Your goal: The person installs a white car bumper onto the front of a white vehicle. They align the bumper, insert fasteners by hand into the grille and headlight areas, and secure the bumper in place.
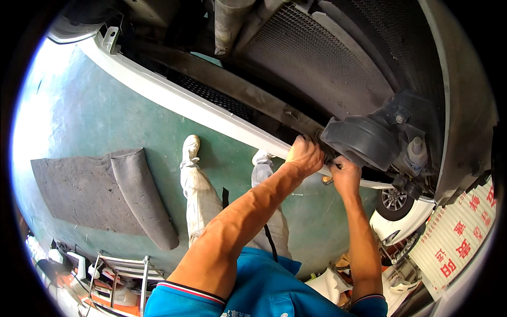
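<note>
A white car bumper (185, 106) runs slantwise across the view, its inner side toward the open front of a vehicle. Over its upper edge my left hand (306, 157) is closed, the fingers curled down into the dark gap behind it. Just to the right, my right hand (346, 175) is closed in a pinch, thumb and forefinger pressed together. Whatever either hand grips is hidden by the fingers and shadow. Right above both hands sits a black, rounded plastic housing (364, 141), next to a bolted bracket (401, 116).
Behind the bumper lie a dusty crossbar (232, 87) and a mesh-faced radiator (311, 58). A grey mat (90, 193) with one folded edge lies on the green floor (132, 116). A metal frame (124, 267) stands lower left; a white car (404, 219) is at right.
</note>
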Action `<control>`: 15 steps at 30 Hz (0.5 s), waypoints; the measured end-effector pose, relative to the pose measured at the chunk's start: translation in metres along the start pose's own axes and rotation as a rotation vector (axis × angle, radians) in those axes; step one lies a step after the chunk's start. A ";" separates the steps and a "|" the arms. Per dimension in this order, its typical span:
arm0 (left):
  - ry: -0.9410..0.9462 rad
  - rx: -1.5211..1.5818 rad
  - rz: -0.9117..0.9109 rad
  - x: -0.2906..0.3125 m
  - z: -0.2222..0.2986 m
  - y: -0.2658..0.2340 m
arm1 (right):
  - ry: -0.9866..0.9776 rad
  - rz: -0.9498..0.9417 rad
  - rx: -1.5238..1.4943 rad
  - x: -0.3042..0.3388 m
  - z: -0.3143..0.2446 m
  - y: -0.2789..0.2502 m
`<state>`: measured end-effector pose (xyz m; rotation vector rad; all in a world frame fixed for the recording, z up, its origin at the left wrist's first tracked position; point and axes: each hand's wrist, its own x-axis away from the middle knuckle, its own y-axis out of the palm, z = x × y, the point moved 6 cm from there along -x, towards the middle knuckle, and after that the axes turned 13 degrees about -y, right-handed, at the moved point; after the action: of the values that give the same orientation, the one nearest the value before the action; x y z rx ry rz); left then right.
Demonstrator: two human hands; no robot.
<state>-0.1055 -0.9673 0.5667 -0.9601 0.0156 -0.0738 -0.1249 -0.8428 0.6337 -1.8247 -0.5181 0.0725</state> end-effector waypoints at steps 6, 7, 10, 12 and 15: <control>-0.035 -0.051 -0.048 -0.001 0.001 0.004 | -0.036 -0.005 0.105 0.000 0.010 0.006; -0.026 -0.049 -0.041 0.000 0.002 0.003 | -0.045 -0.032 0.116 -0.005 0.009 0.008; -0.011 -0.038 0.043 0.004 -0.001 0.001 | 0.045 -0.149 0.113 -0.003 0.006 0.009; -0.031 -0.040 0.033 0.001 -0.001 0.002 | 0.050 -0.109 0.072 -0.001 0.013 0.011; -0.017 -0.056 -0.079 0.001 0.005 0.000 | 0.016 -0.107 0.073 -0.009 0.010 0.004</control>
<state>-0.1045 -0.9629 0.5693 -1.0176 -0.0362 -0.1382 -0.1352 -0.8379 0.6252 -1.7224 -0.5936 0.0035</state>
